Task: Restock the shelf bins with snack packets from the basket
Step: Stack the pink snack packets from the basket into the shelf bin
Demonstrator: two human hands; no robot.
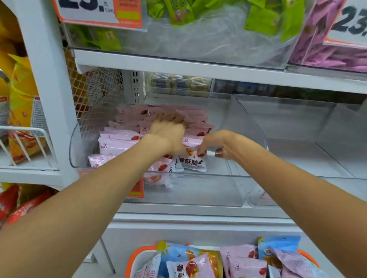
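A clear plastic shelf bin [252, 121] holds several pink snack packets [118, 138] with red fruit pictures. My left hand [167, 131] reaches deep into the bin, fingers spread flat on the packets at the back. My right hand [217, 146] is at the bin's front, its fingers curled and pinching the top of a pink packet [193, 162] that stands against the front wall. Below, an orange-rimmed basket [130, 266] holds more pink packets [195, 271] and blue packets [176, 253].
To the right stands an empty clear bin [306, 118]. The shelf above carries bins of green packets [259, 16] and purple packets [323, 50] with price tags. A white wire rack [27, 135] with yellow bags is at the left.
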